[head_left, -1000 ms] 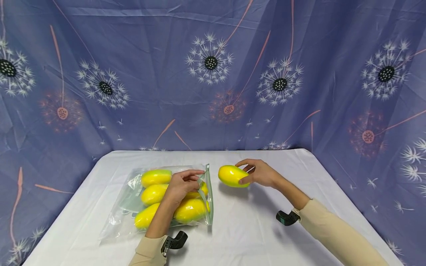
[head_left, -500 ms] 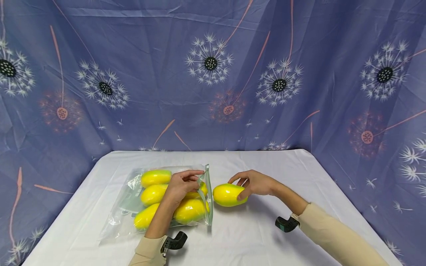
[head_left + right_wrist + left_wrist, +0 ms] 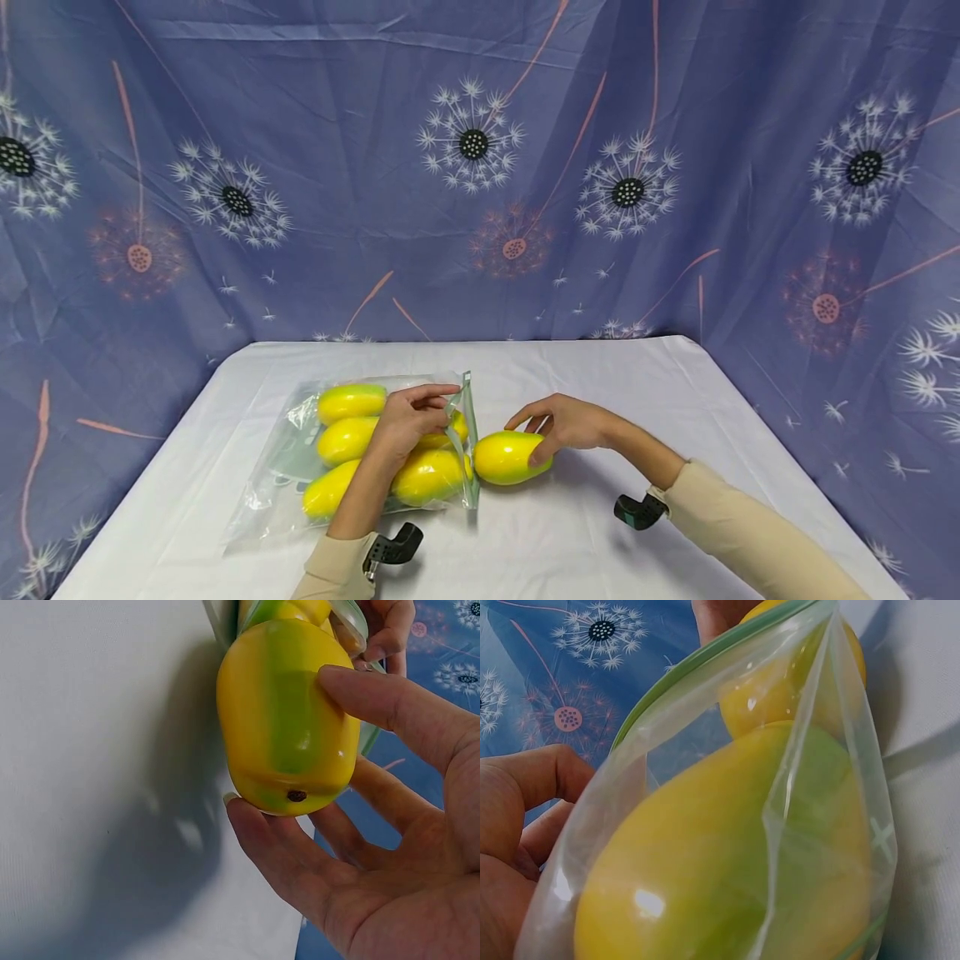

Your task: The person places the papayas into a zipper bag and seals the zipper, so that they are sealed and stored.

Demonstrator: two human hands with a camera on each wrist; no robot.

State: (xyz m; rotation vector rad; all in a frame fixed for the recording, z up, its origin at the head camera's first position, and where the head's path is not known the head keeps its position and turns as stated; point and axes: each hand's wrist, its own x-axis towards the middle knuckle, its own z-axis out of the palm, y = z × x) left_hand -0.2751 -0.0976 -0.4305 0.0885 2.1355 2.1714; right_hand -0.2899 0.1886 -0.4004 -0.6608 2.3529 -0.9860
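My right hand (image 3: 576, 423) grips a glossy yellow mango (image 3: 508, 458) with a green streak by its stem end, thumb on one side and fingers on the other. Its far end is at the mouth of a clear zip bag (image 3: 262, 492); whether it touches the rim cannot be told. My left hand (image 3: 408, 421) pinches the bag's green-edged rim and keeps the mouth parted. Inside lie several similar mangoes, one (image 3: 720, 855) close to the opening in the left wrist view. Part of the bag's contents is hidden under my left hand and forearm.
The bag lies flat on a white-covered table (image 3: 600, 533), left of the middle. A blue curtain (image 3: 337, 167) with dandelion prints hangs behind and at both sides. Black cameras sit at both wrists, such as the one on the right (image 3: 640, 510).
My right hand has brought the mango nearer to me and slightly left, from beyond the bag's mouth to right in front of it. The left hand and the bag have stayed put.
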